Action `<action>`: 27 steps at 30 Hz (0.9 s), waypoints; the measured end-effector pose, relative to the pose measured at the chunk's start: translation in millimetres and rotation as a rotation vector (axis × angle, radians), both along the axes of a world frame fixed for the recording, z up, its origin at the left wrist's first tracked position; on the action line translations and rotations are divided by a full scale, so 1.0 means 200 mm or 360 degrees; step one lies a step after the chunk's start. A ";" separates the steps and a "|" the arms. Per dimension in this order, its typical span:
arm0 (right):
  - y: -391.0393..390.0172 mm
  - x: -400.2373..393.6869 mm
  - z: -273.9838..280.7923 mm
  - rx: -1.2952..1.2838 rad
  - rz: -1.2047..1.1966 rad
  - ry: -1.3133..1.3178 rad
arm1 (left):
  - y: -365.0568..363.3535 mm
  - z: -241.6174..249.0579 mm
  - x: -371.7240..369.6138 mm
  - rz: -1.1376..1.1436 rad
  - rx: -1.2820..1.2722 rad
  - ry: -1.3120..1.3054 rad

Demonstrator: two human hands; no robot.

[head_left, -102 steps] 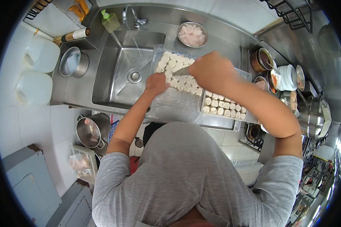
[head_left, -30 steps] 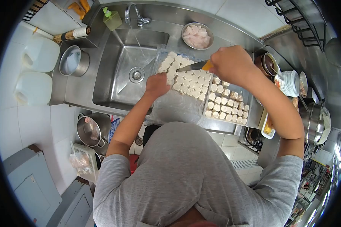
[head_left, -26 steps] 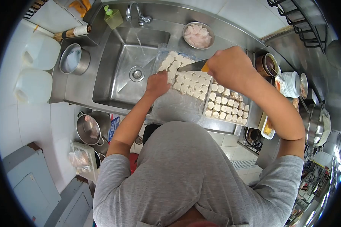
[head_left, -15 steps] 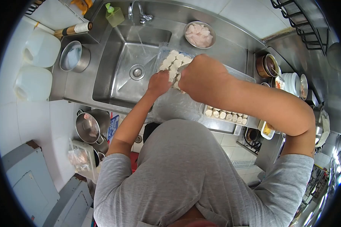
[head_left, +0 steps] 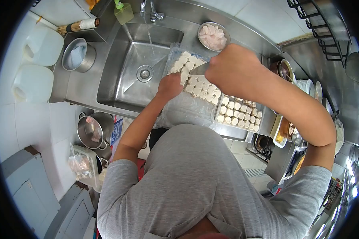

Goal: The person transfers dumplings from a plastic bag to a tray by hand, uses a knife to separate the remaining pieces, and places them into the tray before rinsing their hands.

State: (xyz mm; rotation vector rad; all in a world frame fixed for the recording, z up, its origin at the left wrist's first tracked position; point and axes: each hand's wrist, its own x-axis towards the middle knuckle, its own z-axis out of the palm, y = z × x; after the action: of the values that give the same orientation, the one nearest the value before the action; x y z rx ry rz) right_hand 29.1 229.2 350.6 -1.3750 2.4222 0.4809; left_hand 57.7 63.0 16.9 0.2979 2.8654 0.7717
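Observation:
My right hand (head_left: pixel 231 67) is wrapped round the handle of a knife (head_left: pixel 199 69), whose blade points left over the pale round pieces. Those pieces (head_left: pixel 203 88) lie in close rows on clear plastic (head_left: pixel 187 107) beside the sink. At their left edge rests my left hand (head_left: pixel 170 85), fingers bent against the pieces; its fingertips are hidden. Right of them, a tray (head_left: pixel 216 115) holds more pale pieces in rows.
Water runs from the faucet (head_left: pixel 153 16) into the sink (head_left: pixel 121 75). A bowl of pale meat (head_left: pixel 214 36) stands behind the pieces. Left are a metal pot (head_left: pixel 87 57) and a soap bottle (head_left: pixel 123 12). A black rack (head_left: pixel 321 30) hangs at upper right.
My right hand has moved up and to the right with the knife, uncovering the blade and more pale pieces. My left hand has shifted slightly right. The view has shifted a little.

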 end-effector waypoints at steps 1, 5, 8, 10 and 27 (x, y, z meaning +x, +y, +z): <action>-0.01 0.01 -0.03 0.0001 -0.0002 -0.0026 | 0.00 0.01 0.00 0.0000 0.0006 -0.0014; -0.07 0.08 -0.13 0.0124 -0.0006 -0.0091 | 0.01 -0.02 -0.01 0.0004 0.0042 -0.0004; -0.09 0.15 -0.08 0.0235 0.0105 -0.0168 | -0.01 -0.01 0.00 -0.0008 0.0037 -0.0010; -0.07 0.19 0.01 0.0251 0.0088 -0.0137 | 0.00 -0.03 0.00 -0.0006 0.0043 -0.0009; 0.38 0.81 -0.23 -0.0730 -0.1565 -0.0033 | -0.13 -0.03 0.02 -0.0297 0.0066 -0.0015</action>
State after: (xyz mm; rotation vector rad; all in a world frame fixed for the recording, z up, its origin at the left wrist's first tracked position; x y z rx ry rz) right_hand 190.4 306.1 304.0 -0.1505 2.8830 -0.3485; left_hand 62.6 37.6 10.5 0.5564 2.7649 0.7941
